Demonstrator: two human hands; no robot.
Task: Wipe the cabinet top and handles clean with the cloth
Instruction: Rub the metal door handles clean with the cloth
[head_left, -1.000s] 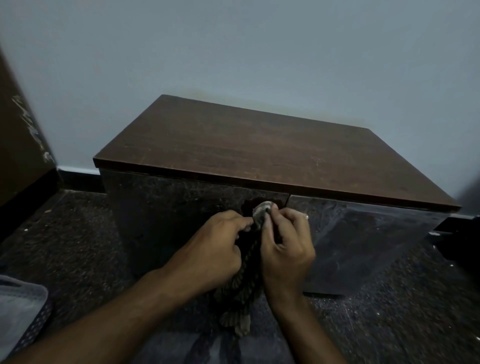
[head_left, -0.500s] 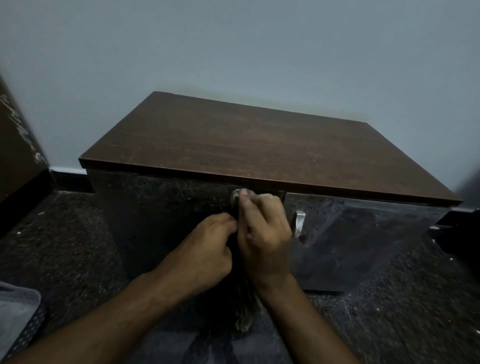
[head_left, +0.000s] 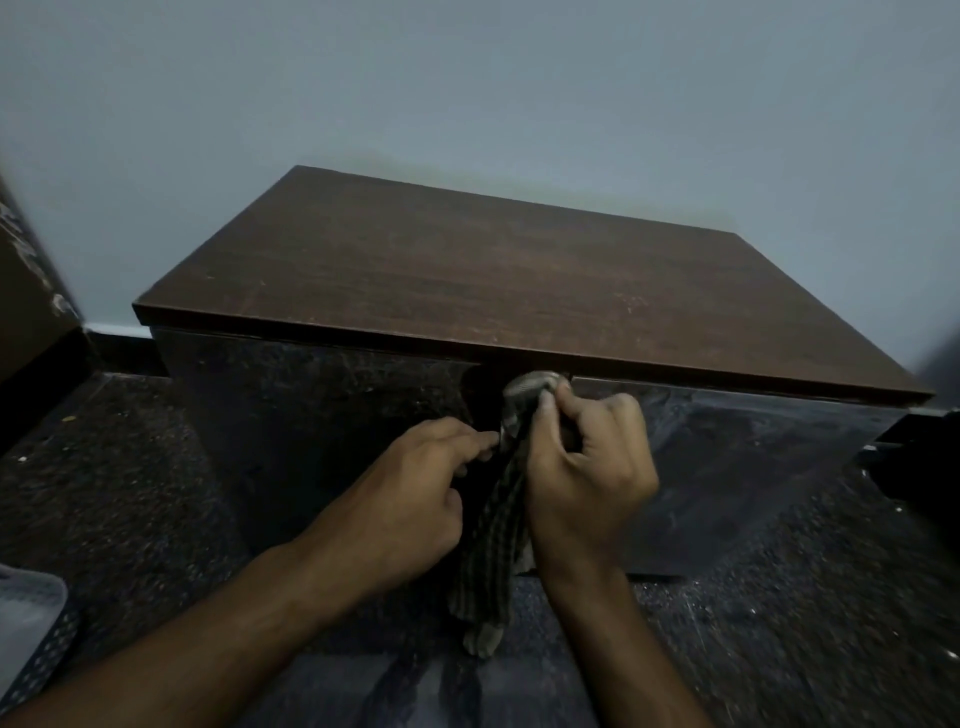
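Dark brown wood grain covers the cabinet top, which we see bare and faintly scratched, its back edge against the pale blue-grey wall. Below its front lip, we see two glossy dark doors meeting near the middle. Right at that seam sits our striped cloth: its upper end is bunched over the spot just under the lip, and the rest hangs down between our wrists toward the speckled dark floor. Our right hand is curled closed around the bunched part, thumb and fingers pressing it to the door front. Our left hand is half closed beside it, fingertips pinching the cloth's edge. We cannot make out any handle under the fabric. At the lower left corner we see a pale perforated basket.
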